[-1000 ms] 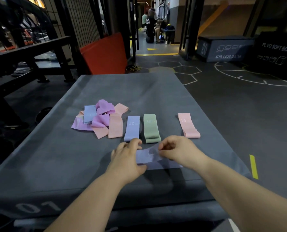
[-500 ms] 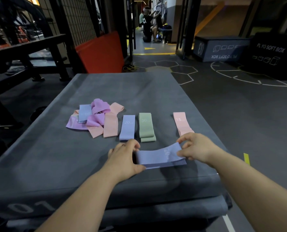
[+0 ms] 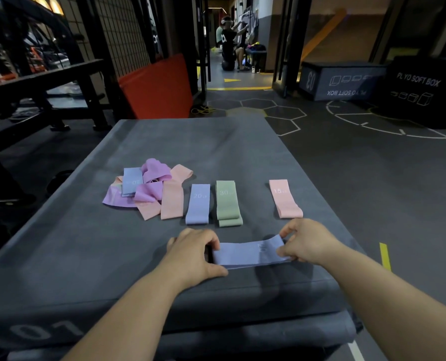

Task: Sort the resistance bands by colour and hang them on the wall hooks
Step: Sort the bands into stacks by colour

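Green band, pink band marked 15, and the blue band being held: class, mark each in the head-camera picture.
green band (image 3: pixel 228 204), head view, middle of its top layer.
pink band marked 15 (image 3: pixel 285 203), head view, plain middle below the number.
held blue band (image 3: pixel 245 254), head view, bare middle stretch.

Both ends of the held blue band (image 3: pixel 245 254) covered by left hand (image 3: pixel 193 252) and right hand (image 3: pixel 306 242), number on it smeared, lower bands of the mixed pile (image 3: pixel 149 190) mostly buried, lower green band (image 3: pixel 231 222) showing only its near end, forearms (image 3: pixel 128 316) cut by bottom edge, corridor figures (image 3: pixel 228 41) too small.
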{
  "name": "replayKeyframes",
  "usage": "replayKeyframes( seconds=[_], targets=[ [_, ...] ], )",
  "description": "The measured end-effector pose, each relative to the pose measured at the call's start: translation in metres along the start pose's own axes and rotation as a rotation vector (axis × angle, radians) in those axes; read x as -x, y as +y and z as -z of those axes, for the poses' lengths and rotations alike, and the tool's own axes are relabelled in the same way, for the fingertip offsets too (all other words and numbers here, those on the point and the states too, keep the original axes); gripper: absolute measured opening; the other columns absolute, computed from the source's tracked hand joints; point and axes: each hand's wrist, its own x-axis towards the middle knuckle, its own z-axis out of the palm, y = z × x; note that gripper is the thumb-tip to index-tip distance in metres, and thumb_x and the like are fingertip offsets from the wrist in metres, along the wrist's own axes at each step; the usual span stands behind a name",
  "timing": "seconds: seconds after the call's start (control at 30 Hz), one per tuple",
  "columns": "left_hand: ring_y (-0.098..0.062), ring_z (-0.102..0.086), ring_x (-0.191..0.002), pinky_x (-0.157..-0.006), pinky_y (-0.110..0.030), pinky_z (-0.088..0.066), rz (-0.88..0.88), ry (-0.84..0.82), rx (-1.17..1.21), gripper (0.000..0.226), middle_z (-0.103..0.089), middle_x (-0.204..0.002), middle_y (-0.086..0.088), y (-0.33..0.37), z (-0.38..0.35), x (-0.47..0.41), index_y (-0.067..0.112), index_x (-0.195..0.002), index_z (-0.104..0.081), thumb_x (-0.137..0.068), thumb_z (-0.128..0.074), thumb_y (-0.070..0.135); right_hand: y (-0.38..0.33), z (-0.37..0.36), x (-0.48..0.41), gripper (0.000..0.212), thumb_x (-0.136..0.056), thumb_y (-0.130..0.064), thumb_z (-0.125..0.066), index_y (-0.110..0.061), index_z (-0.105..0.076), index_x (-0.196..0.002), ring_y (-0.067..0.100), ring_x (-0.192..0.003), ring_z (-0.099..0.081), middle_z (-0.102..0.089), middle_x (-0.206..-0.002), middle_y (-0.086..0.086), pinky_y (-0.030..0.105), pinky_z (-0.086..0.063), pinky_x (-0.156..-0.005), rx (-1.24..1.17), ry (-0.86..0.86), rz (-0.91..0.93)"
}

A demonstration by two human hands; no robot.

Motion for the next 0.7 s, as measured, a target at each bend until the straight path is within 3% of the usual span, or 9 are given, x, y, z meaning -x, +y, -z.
replayKeyframes(
  seconds=[0.07, 0.13, 0.23, 0.3, 0.37, 0.4, 0.57, 0.7],
  targets=[
    [-0.005, -0.036, -0.110, -0.084, -0.029, -0.023, -0.001, -0.015, -0.011, 0.042, -0.049, -0.103, 0.024, 0.000, 0.001, 0.001, 0.036, -0.093, -0.049, -0.067, -0.075, 0.054, -0.002, 0.000, 0.001, 0.024, -0.065, -0.016, -0.069, -0.020, -0.066, -0.088, 0.007, -0.056, -0.065, -0.071, -0.061, -0.002, 0.022, -0.051, -0.058, 0.087, 0.016, -0.005],
    [-0.004, -0.035, -0.110, -0.084, -0.029, -0.022, -0.006, -0.022, -0.021, 0.041, -0.047, -0.103, 0.023, 0.000, 0.000, 0.001, 0.037, -0.093, -0.049, -0.068, -0.073, 0.058, -0.003, -0.002, 0.001, 0.030, -0.063, -0.015, -0.066, -0.010, -0.069, -0.092, 0.022, -0.068, -0.067, -0.072, -0.072, 0.007, 0.027, -0.050, -0.059, 0.162, 0.041, 0.003],
    [-0.004, -0.036, -0.109, -0.083, -0.029, -0.023, -0.015, 0.012, -0.013, 0.027, -0.048, -0.098, 0.023, 0.001, -0.001, 0.001, 0.037, -0.090, -0.051, -0.078, -0.063, 0.059, -0.002, -0.003, -0.002, 0.034, -0.059, -0.015, -0.065, -0.007, -0.069, -0.091, 0.022, -0.057, -0.052, -0.068, -0.071, 0.014, 0.024, -0.040, -0.054, 0.211, 0.070, 0.006],
    [-0.007, -0.039, -0.111, -0.083, -0.029, -0.023, -0.013, 0.037, -0.017, 0.014, -0.049, -0.095, 0.022, 0.002, -0.002, 0.000, 0.037, -0.087, -0.052, -0.087, -0.057, 0.050, -0.003, -0.004, -0.001, 0.023, -0.060, -0.017, -0.064, -0.007, -0.069, -0.081, 0.019, -0.054, -0.047, -0.057, -0.059, 0.006, 0.023, -0.038, -0.051, 0.241, 0.062, 0.001],
    [-0.008, -0.039, -0.112, -0.083, -0.029, -0.024, -0.013, 0.050, -0.024, 0.008, -0.050, -0.096, 0.022, 0.002, -0.003, -0.001, 0.036, -0.087, -0.051, -0.089, -0.055, 0.043, -0.004, -0.003, -0.001, 0.010, -0.061, -0.017, -0.063, -0.008, -0.058, -0.061, 0.019, -0.050, -0.042, -0.047, -0.052, 0.002, 0.021, -0.032, -0.046, 0.286, 0.068, 0.009],
    [-0.008, -0.039, -0.112, -0.083, -0.028, -0.024, -0.014, 0.053, -0.022, 0.007, -0.050, -0.098, 0.022, 0.002, -0.004, -0.002, 0.037, -0.089, -0.050, -0.090, -0.056, 0.041, -0.004, -0.003, -0.001, 0.013, -0.061, -0.016, -0.063, -0.011, -0.052, -0.056, 0.019, -0.049, -0.040, -0.044, -0.051, 0.002, 0.021, -0.030, -0.044, 0.293, 0.064, 0.013],
    [-0.011, -0.040, -0.115, -0.089, -0.030, -0.029, 0.027, 0.067, -0.019, 0.023, -0.054, -0.110, 0.020, 0.004, -0.007, -0.005, 0.035, -0.109, -0.052, -0.088, -0.059, 0.037, -0.005, -0.001, 0.000, 0.012, -0.065, -0.018, -0.064, -0.013, -0.058, -0.055, 0.019, -0.052, -0.043, -0.046, -0.054, 0.004, 0.022, -0.031, -0.046, 0.329, 0.041, 0.003],
    [-0.015, -0.039, -0.123, -0.100, -0.033, -0.031, 0.066, 0.035, -0.061, 0.041, -0.054, -0.125, 0.016, 0.006, -0.009, -0.009, 0.034, -0.128, -0.049, -0.089, -0.058, 0.037, -0.006, -0.001, -0.002, 0.027, -0.067, -0.020, -0.065, -0.011, -0.045, -0.050, 0.020, -0.050, -0.041, -0.041, -0.051, 0.003, 0.021, -0.028, -0.044, 0.345, 0.028, -0.041]
  ],
)
